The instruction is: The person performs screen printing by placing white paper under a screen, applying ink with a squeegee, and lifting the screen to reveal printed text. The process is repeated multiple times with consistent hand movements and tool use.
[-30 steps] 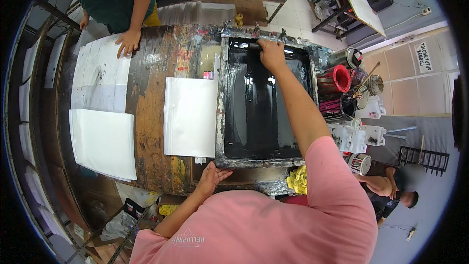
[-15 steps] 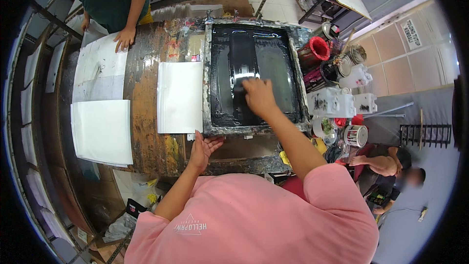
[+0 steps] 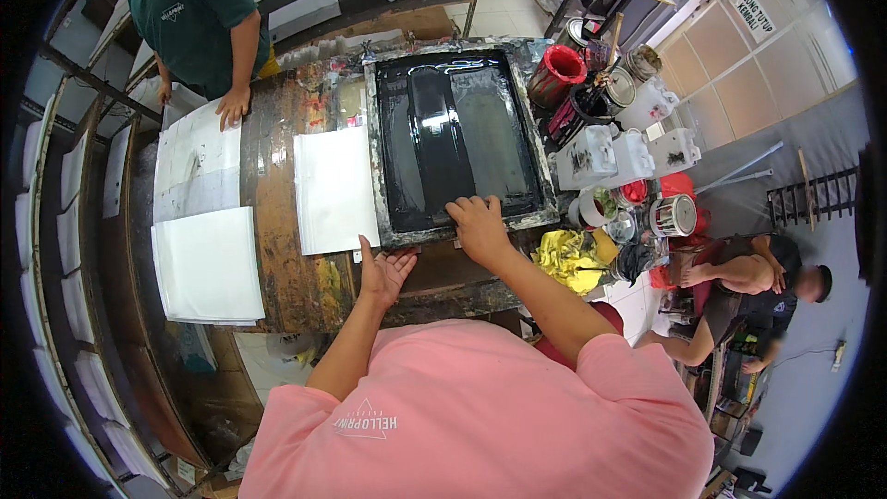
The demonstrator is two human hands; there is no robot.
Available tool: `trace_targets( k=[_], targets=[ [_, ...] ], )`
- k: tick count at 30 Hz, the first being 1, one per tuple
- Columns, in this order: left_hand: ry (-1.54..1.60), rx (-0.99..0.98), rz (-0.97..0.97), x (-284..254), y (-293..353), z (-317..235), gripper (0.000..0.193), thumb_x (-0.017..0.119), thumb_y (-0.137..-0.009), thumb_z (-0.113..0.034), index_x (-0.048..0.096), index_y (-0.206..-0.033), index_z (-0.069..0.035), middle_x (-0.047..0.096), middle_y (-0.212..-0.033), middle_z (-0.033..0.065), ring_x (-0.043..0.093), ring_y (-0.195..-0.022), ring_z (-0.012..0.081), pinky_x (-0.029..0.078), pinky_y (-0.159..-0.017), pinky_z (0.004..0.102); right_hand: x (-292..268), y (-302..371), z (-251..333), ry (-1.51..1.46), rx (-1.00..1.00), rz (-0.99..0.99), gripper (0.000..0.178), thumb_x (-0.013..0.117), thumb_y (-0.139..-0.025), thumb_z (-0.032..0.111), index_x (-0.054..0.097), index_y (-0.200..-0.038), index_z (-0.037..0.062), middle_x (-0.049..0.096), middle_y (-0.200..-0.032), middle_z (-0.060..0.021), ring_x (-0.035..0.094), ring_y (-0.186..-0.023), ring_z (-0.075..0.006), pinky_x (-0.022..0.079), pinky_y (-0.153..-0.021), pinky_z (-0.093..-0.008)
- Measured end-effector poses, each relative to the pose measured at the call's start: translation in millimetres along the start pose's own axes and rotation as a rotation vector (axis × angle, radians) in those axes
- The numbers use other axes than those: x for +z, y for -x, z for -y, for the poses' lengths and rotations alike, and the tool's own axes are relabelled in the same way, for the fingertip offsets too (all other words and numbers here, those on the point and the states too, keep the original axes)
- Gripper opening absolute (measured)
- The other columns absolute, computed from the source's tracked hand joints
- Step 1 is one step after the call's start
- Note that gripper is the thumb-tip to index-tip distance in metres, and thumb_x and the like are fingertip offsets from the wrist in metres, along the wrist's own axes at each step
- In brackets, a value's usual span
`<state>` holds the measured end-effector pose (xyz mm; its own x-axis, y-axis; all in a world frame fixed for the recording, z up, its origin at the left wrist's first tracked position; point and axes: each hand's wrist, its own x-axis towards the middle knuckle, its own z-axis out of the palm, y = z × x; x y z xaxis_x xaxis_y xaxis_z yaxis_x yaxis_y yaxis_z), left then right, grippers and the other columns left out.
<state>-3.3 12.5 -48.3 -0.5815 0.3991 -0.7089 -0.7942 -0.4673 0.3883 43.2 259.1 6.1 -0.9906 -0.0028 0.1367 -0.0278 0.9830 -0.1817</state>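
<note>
A screen-printing frame (image 3: pixel 377 166) with pale, ink-stained edges lies on the table in front of me. Glossy black ink (image 3: pixel 434 120) runs in a broad band down its dark mesh. My right hand (image 3: pixel 479 229) is at the near edge of the mesh, fingers curled down; whatever they grip is dark and hidden against the ink. Palm up and fingers spread, my left hand (image 3: pixel 383 273) is by the frame's near left corner, holding nothing. A stack of white paper (image 3: pixel 336 189) lies against the frame's left side.
Another white paper stack (image 3: pixel 208 263) lies farther left. Across the table a co-worker in green (image 3: pixel 194 28) rests a hand on sheets. To the right stand a red ink bucket (image 3: pixel 557 72), white jugs (image 3: pixel 586 157), tins and a yellow cloth (image 3: pixel 568 261). A person sits far right.
My right hand has come toward me, from the middle of the mesh to its near edge. My left hand stays near the corner, open. The view has shifted slightly.
</note>
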Motion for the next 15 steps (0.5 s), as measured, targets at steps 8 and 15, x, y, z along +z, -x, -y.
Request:
trace_targets(
  k=[8,15],
  targets=[
    [-0.033,-0.121,-0.029,-7.7,-8.6,-2.4,0.118,0.045,-0.094,-0.087,0.013,-0.161,0.005,0.051,-0.143,0.0251,0.059,-0.129,0.0360,0.048,-0.117,0.0471,35.5,-22.2,-4.6,-0.015,0.037,0.103,0.044,0.072,-0.085,0.009,0.066,-0.128,0.0118,0.065,-0.127,-0.0070,0.059,-0.124,-0.0279,0.037,-0.108,-0.0560],
    [-0.087,-0.181,0.029,-8.8,-2.7,-10.5,0.114,0.039,-0.098,-0.085,0.006,-0.165,0.002,0.049,-0.147,0.0257,0.057,-0.133,0.0386,0.047,-0.117,0.0477,70.7,-177.4,-61.6,0.080,0.076,-0.125,0.033,0.062,-0.093,0.010,0.067,-0.125,0.0134,0.068,-0.115,-0.0070,0.063,-0.112,-0.0296,0.039,-0.103,-0.0612]
  ],
)
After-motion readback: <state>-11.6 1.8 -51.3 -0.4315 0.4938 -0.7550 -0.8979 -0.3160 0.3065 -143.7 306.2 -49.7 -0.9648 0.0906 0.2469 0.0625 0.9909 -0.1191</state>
